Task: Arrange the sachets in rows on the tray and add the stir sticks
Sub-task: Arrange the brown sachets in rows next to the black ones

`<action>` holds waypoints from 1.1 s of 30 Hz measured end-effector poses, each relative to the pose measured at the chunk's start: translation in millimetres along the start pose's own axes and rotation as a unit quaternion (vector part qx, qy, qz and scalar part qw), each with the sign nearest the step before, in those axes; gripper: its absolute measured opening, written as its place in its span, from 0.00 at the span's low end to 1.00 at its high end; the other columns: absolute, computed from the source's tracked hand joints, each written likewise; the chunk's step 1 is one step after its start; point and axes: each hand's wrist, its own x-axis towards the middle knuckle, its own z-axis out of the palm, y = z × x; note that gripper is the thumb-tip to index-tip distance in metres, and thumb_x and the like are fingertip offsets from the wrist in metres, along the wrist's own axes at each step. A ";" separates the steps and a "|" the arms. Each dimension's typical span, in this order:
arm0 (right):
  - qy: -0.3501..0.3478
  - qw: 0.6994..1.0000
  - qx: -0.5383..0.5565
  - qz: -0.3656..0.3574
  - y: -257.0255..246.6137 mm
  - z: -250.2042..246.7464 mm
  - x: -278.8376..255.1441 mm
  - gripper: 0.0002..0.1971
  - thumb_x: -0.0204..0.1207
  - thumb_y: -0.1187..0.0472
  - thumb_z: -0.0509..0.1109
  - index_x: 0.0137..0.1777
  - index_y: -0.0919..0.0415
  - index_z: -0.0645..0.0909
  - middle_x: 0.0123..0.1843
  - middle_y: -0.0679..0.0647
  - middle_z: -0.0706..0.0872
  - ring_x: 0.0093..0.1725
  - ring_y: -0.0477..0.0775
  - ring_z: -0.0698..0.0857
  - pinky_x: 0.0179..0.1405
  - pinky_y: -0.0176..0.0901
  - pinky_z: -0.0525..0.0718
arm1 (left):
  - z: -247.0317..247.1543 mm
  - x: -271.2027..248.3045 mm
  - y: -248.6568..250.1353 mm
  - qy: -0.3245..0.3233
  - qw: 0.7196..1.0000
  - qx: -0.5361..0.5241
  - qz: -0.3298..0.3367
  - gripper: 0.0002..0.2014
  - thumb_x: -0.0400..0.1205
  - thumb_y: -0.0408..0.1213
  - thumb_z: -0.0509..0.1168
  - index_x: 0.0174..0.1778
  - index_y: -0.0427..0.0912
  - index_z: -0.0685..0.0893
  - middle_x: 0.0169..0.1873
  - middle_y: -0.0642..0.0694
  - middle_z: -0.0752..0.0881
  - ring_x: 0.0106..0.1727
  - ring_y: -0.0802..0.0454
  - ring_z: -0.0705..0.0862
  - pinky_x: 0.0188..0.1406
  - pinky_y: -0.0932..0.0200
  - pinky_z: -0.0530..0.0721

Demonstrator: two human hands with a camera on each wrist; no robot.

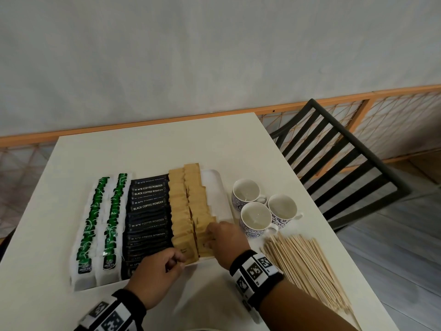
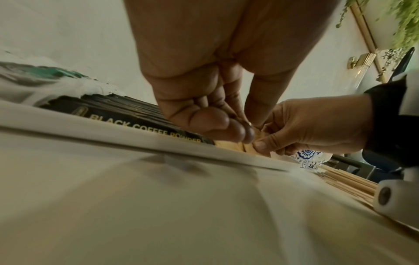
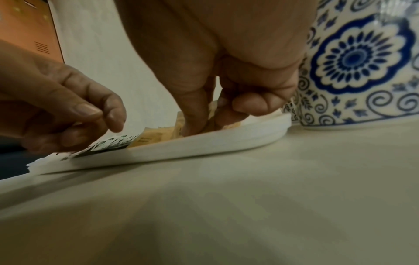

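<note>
Both hands down among tan paper sachets at the near end of the white rectangular tray.

Left hand at 6 o'clock of the tray, fingers curled, grip unclear. Right hand at 5 o'clock, fingertips pinching a tan sachet. Green-and-white sachets at 9 o'clock, black coffee sachets central. Pale wooden stir sticks heaped on the white desk at 4 o'clock, near three blue-patterned cups.

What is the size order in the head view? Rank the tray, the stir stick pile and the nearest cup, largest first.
1. White tray, the widest footprint.
2. Stir stick pile.
3. Nearest blue-patterned cup, plainly the smallest.
The pile lies nearer the camera than most of the tray, but the tray still looks clearly larger.
</note>
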 end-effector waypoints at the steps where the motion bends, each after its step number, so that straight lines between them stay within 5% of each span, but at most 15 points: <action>1: 0.001 1.000 -0.003 -0.003 -0.2 -0.9 0.1 0.13 0.79 0.56 0.69 0.63 0.54 0.80 0.57 0.59 0.84 0.57 0.61 0.82 0.51 0.45 0.78 | -0.1 -0.2 0.3 -0.001 1.000 0.001 0.001 0.05 0.83 0.41 0.66 0.43 0.57 0.83 0.35 0.50 0.86 0.36 0.64 0.81 0.36 0.69 0.75; 8: -0.010 1.000 0.012 0.008 -0.2 -5.1 -4.0 0.20 0.76 0.53 0.71 0.66 0.54 0.75 0.59 0.59 0.80 0.58 0.62 0.81 0.57 0.51 0.82 | -1.1 0.4 -0.7 0.005 1.000 0.006 0.002 0.06 0.82 0.41 0.67 0.42 0.58 0.82 0.35 0.52 0.86 0.36 0.64 0.81 0.36 0.70 0.76; 12: 0.023 0.999 0.017 0.041 -4.4 -1.6 -7.7 0.26 0.75 0.49 0.71 0.67 0.59 0.68 0.63 0.58 0.76 0.60 0.61 0.79 0.58 0.48 0.76 | 1.0 1.3 -3.2 0.010 1.000 0.004 0.000 0.06 0.82 0.41 0.67 0.42 0.58 0.83 0.35 0.52 0.86 0.37 0.63 0.82 0.37 0.69 0.77; 19: -0.032 0.991 0.062 0.111 -11.4 3.5 -1.2 0.30 0.75 0.45 0.70 0.68 0.64 0.69 0.66 0.61 0.74 0.67 0.62 0.74 0.69 0.49 0.73 | 1.6 1.7 -5.6 0.014 1.000 0.004 -0.001 0.05 0.81 0.41 0.68 0.42 0.58 0.84 0.35 0.51 0.87 0.35 0.61 0.82 0.36 0.68 0.77; 29: -0.005 0.998 0.045 0.048 -5.5 -20.5 -35.2 0.22 0.79 0.52 0.68 0.68 0.62 0.73 0.65 0.58 0.74 0.67 0.59 0.74 0.68 0.45 0.72 | -1.5 0.3 -5.9 0.013 1.000 -0.003 0.008 0.05 0.82 0.40 0.68 0.44 0.57 0.84 0.35 0.52 0.86 0.35 0.68 0.81 0.35 0.71 0.77; 33: -0.076 0.995 -0.042 0.052 23.6 -42.0 -72.0 0.14 0.79 0.59 0.68 0.63 0.59 0.78 0.63 0.56 0.80 0.62 0.56 0.81 0.58 0.41 0.77 | -0.8 -0.8 -7.4 0.011 1.000 -0.008 0.001 0.05 0.82 0.40 0.67 0.44 0.57 0.84 0.36 0.51 0.86 0.31 0.66 0.80 0.35 0.70 0.77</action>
